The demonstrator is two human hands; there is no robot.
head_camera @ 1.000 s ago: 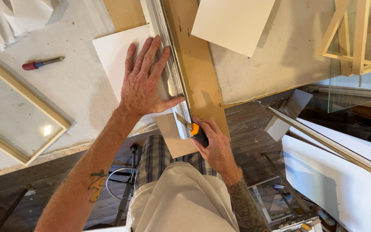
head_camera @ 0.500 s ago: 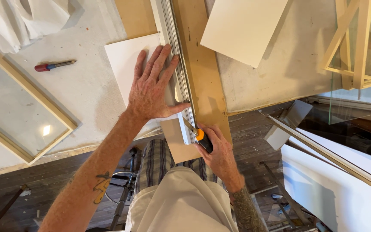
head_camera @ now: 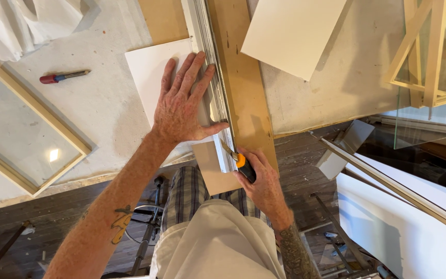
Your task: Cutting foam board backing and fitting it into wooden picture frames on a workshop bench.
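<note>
My left hand (head_camera: 184, 101) lies flat with fingers spread on a white board (head_camera: 148, 75), pressing against a long metal straightedge (head_camera: 207, 46) that runs up the table. My right hand (head_camera: 261, 181) grips an orange-and-black utility knife (head_camera: 242, 164), whose blade touches the straightedge's near end, at the near edge of the white board. A brown board (head_camera: 243, 82) lies under the straightedge and sticks out past the table edge.
A second white board (head_camera: 290, 33) lies at the top right. A red-handled pencil (head_camera: 63, 77) and a glazed wooden frame (head_camera: 19, 137) rest on the left of the table (head_camera: 99, 113). More wooden frames (head_camera: 424, 51), a glass sheet and white panels (head_camera: 403, 227) stand at the right.
My right hand has drawn the knife toward me along the straightedge, down to the board's near edge. My left hand keeps pressing on the straightedge.
</note>
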